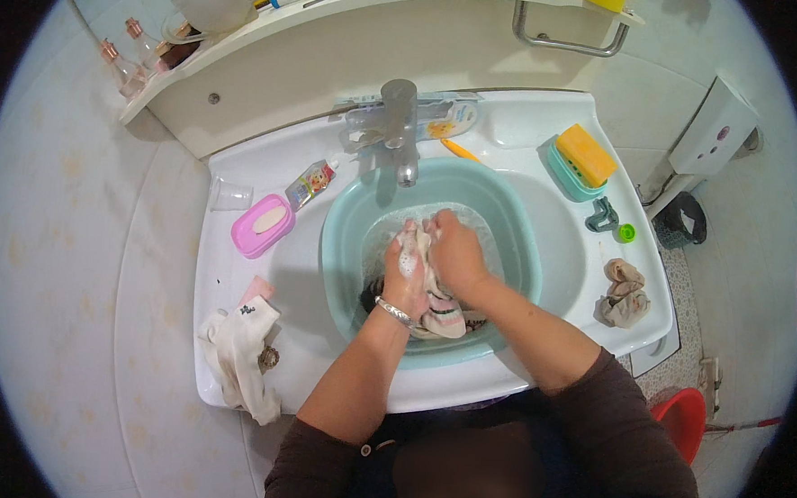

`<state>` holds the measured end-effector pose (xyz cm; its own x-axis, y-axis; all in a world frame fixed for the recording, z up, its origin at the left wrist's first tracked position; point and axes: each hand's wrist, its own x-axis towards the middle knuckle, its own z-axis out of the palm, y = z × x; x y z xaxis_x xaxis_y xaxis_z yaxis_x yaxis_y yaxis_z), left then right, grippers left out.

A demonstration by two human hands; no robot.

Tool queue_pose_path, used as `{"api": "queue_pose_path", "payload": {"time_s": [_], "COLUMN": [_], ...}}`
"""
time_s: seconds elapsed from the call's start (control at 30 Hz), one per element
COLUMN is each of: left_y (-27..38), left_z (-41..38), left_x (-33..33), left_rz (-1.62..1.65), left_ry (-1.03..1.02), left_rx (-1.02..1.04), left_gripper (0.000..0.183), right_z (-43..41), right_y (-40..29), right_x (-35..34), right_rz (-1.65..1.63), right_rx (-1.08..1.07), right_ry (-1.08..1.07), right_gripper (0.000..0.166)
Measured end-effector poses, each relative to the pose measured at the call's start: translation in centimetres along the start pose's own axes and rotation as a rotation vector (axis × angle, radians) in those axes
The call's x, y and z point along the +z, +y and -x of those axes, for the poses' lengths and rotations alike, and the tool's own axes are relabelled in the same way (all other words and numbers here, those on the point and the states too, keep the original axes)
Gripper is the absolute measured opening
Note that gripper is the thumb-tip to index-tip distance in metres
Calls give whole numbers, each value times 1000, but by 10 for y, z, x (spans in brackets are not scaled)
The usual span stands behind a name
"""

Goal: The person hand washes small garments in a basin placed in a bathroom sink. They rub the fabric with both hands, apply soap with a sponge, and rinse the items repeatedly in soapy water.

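A pale green plastic basin (333, 266) with soapy water stands in a white washbasin (303, 271), under a metal faucet (399, 124). Inside it, my left hand (407, 273), with foam on it and a silver bracelet at the wrist, holds a striped light cloth item (443, 315), perhaps a sock. My right hand (456, 252) is closed on the upper part of the same cloth, beside the left. Dark fabric lies partly hidden in the water left of my left wrist.
A pink soap dish (243, 237), a toothpaste tube (310, 183), a clear cup (232, 195) and white socks (241, 349) lie left. At right are an orange soap bar (586, 155) on a teal dish (568, 180), a green cap (626, 232) and crumpled beige socks (624, 295). A shelf (316, 8) overhangs the back.
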<state>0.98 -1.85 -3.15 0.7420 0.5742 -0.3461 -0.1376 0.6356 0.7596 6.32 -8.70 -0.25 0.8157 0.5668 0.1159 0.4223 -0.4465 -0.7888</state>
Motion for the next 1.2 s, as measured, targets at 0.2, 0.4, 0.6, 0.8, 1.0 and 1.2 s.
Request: {"api": "queue_pose_path", "payload": {"time_s": [0.2, 0.4, 0.6, 0.8, 1.0, 1.2], "left_y": [-2, 13, -2, 0, 31, -10], "left_z": [1, 1, 1, 8, 21, -3], "left_x": [0, -11, -5, 5, 13, -5], "left_rz": [194, 110, -133, -127, 21, -239], "left_ry": [-91, -128, -130, -100, -14, -141], "left_rx": [-31, -148, -9, 12, -251, 95], "left_gripper": [29, 32, 27, 28, 29, 34], "right_z": [-2, 18, 7, 3, 29, -1], "right_y": [1, -13, 0, -4, -26, 12], "right_x": [6, 3, -10, -7, -4, -4], "right_rz": [-3, 110, 99, 168, 202, 87], "right_rx": [-92, -35, 7, -46, -181, 3], "right_ry": [63, -59, 10, 8, -34, 30], "right_gripper": [23, 26, 21, 19, 20, 20]}}
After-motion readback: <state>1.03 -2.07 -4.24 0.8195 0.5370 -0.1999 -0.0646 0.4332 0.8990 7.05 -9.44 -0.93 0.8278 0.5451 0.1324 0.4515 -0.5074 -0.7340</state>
